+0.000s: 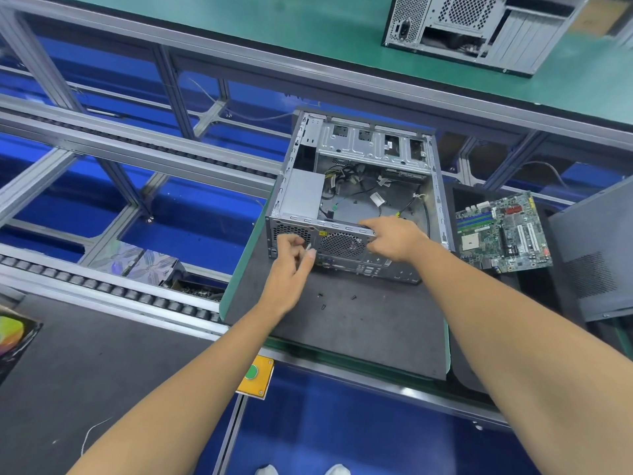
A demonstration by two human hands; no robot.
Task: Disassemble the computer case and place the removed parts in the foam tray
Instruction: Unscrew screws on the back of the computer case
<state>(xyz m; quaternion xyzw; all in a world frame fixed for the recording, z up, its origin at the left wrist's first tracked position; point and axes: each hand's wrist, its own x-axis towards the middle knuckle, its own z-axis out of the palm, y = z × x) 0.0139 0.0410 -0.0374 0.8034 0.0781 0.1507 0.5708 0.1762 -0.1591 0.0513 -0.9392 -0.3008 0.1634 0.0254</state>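
An open grey computer case (pixel 356 186) lies on a dark foam mat (pixel 359 320), its rear panel facing me. Inside are a power supply box (pixel 301 195) and loose cables (pixel 373 197). My left hand (pixel 291 258) is at the rear panel's left side, its fingers curled and pinching what looks like a small screw. My right hand (pixel 394 236) grips the top edge of the rear panel, next to the round fan grille (pixel 342 245). A removed motherboard (pixel 503 231) lies on the dark foam tray (pixel 548 289) at the right.
Three small black screws (pixel 323 306) lie on the mat near the case. A dark side panel (pixel 596 255) rests at the far right. A second case (pixel 479 25) stands on the green bench behind. Roller conveyor rails (pixel 102 286) run to the left; a yellow button box (pixel 255 375) sits below.
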